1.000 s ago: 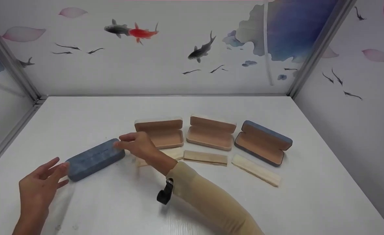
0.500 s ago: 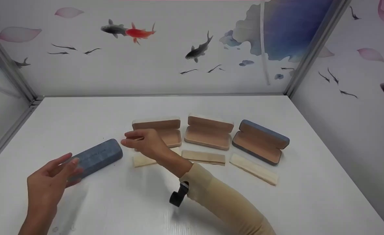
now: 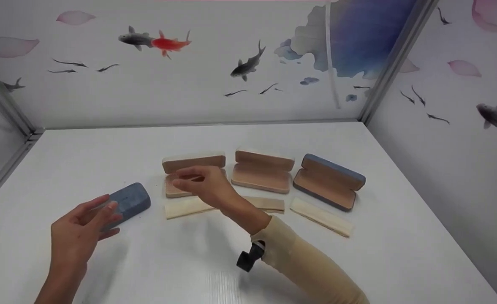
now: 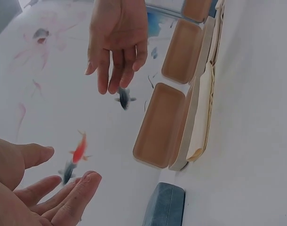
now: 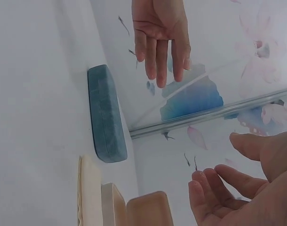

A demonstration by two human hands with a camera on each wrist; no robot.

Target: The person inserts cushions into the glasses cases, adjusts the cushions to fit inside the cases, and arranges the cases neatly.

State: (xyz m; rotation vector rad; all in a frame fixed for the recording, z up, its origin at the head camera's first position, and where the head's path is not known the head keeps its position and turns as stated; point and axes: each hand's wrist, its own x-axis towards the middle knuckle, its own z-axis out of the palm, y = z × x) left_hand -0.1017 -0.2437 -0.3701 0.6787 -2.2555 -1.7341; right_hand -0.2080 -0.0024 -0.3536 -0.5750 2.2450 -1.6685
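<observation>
A closed blue glasses case [image 3: 134, 202] lies on the table at the left. My left hand [image 3: 77, 234] overlaps its near end in the head view. In the right wrist view that case [image 5: 106, 117] stands apart from the left hand [image 5: 163, 28], whose fingers are loosely extended and hold nothing. My right hand [image 3: 212, 185], fingers slightly bent and also holding nothing, hovers in front of the left open cream case [image 3: 195, 162], hiding part of it. Below that case lies a folded cream cloth [image 3: 186, 207], partly covered by the right wrist.
A second open cream case [image 3: 262, 177] and an open blue case [image 3: 326, 192] continue the row to the right, both with brown linings. A tan folded cloth [image 3: 271, 204] and a cream one [image 3: 322, 217] lie before them. Printed walls [image 3: 180, 97] enclose the table [image 3: 180, 270].
My right hand has let go of the blue case's far end and moved right. My left hand has come off its near end and shifted right over it. The view has turned slightly right.
</observation>
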